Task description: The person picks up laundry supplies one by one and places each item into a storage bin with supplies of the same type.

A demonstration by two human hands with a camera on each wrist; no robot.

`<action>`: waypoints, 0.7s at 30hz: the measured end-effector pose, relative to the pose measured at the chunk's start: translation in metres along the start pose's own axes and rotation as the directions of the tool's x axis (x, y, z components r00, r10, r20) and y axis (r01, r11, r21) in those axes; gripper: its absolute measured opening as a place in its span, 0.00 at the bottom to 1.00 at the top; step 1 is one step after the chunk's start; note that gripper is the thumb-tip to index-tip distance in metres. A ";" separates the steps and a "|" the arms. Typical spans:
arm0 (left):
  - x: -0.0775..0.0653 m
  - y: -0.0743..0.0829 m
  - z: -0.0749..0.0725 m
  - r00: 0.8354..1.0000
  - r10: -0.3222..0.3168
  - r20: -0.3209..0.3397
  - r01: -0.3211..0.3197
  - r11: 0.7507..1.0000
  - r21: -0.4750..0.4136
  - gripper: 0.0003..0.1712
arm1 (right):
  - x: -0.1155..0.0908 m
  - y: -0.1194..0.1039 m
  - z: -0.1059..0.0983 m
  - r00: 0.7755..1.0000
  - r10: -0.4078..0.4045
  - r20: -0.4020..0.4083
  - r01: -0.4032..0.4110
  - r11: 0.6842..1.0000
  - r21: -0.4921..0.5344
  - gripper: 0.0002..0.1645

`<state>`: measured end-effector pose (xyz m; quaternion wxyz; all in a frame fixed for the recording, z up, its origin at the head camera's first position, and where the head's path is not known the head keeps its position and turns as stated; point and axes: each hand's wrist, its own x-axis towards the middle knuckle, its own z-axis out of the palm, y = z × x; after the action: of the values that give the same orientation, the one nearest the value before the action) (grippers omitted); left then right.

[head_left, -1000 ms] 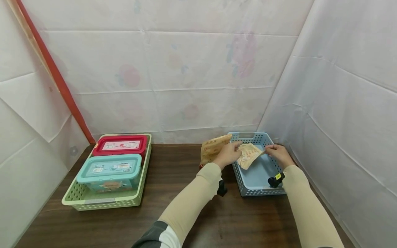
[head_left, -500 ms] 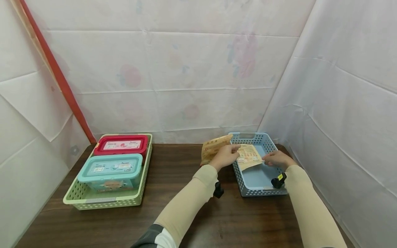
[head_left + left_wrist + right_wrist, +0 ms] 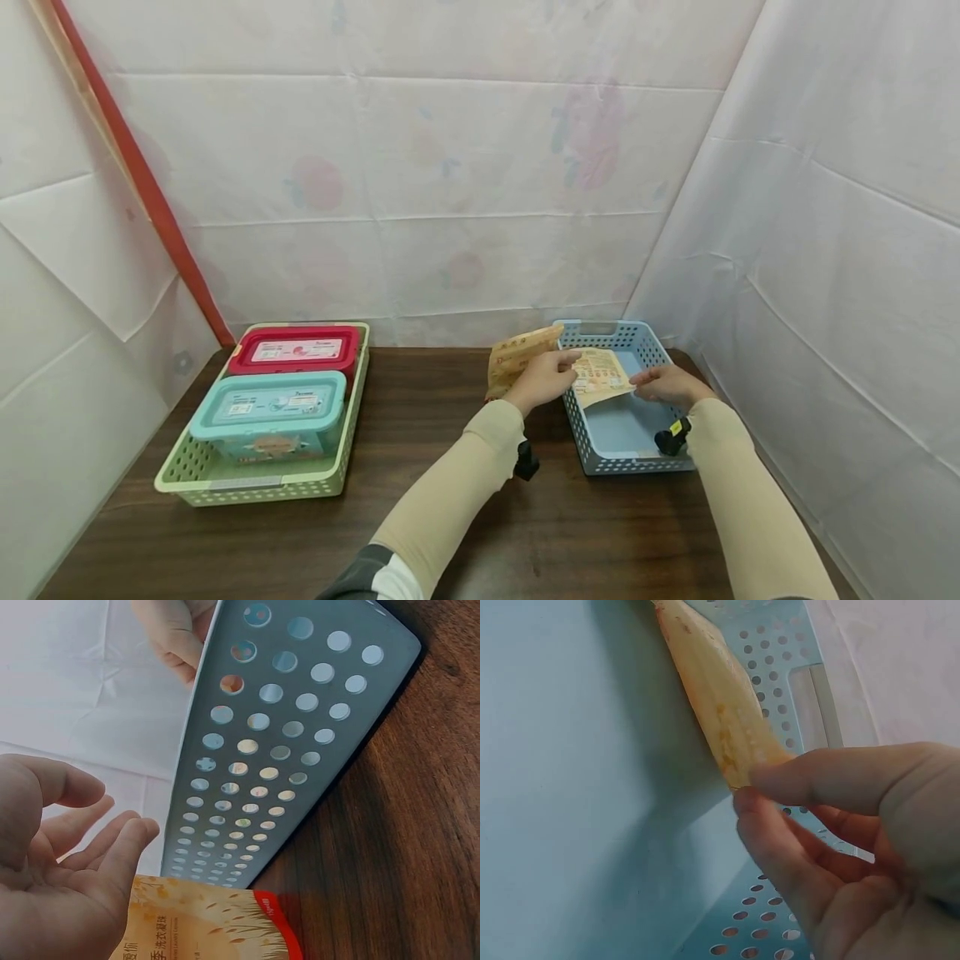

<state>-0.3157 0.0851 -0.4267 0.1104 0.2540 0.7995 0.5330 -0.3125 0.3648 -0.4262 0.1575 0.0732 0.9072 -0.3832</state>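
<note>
A pale yellow printed pouch (image 3: 600, 379) lies slanting in the blue perforated basket (image 3: 626, 446), along its left side. My right hand (image 3: 670, 386) pinches the pouch's lower right corner between thumb and fingertips, as the right wrist view confirms. Just over the basket's left wall is my left hand (image 3: 543, 381), index finger pointing towards the pouch. In the left wrist view its thumb and fingers stand apart with nothing between them. A second yellow pouch (image 3: 199, 922), with a red edge and laundry-bead lettering, stands outside the basket behind that hand, partly hidden.
At the left, a green basket (image 3: 273, 496) holds a tub with a red lid (image 3: 296, 350) and one with a teal lid (image 3: 270, 402). Dark wooden table (image 3: 427, 417) spreads between the baskets. White sheeting (image 3: 465, 167) hangs behind and at both sides.
The pouch in the blue basket has flattened out, its print turning upward, and settled lower. My right hand moved slightly down with its corner. My left hand shifted a little left.
</note>
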 end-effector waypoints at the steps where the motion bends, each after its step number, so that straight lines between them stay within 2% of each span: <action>1: 0.000 0.000 0.001 1.000 -0.002 0.003 0.002 1.000 -0.002 0.25 | 0.001 0.001 0.000 1.000 -0.003 -0.013 0.002 1.000 -0.016 0.18; 5: 0.001 -0.001 0.003 1.000 -0.011 0.014 0.011 1.000 0.002 0.25 | 0.005 0.002 -0.002 0.996 -0.016 -0.093 0.012 0.999 -0.040 0.17; 10: 0.004 -0.001 0.004 0.999 -0.027 0.019 0.027 1.000 0.012 0.25 | 0.001 -0.002 -0.008 0.973 -0.150 -0.178 0.157 0.987 0.030 0.19; 14: 0.007 0.001 0.005 1.000 -0.028 0.006 0.028 0.999 0.033 0.25 | -0.004 -0.010 -0.012 0.948 -0.206 -0.244 0.237 0.966 0.107 0.22; 17: 0.010 0.003 0.006 0.999 -0.019 -0.048 0.022 0.998 0.064 0.22 | -0.007 -0.016 -0.016 0.935 -0.230 -0.269 0.274 0.951 0.140 0.23; 21: 0.014 0.003 0.007 0.988 0.001 -0.156 0.018 0.993 0.118 0.16 | -0.010 -0.022 -0.020 0.935 -0.232 -0.269 0.284 0.943 0.172 0.26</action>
<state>-0.3234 0.0985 -0.4254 0.0346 0.2143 0.8370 0.5024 -0.3136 0.3638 -0.3946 -0.0160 0.0157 0.8763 -0.4812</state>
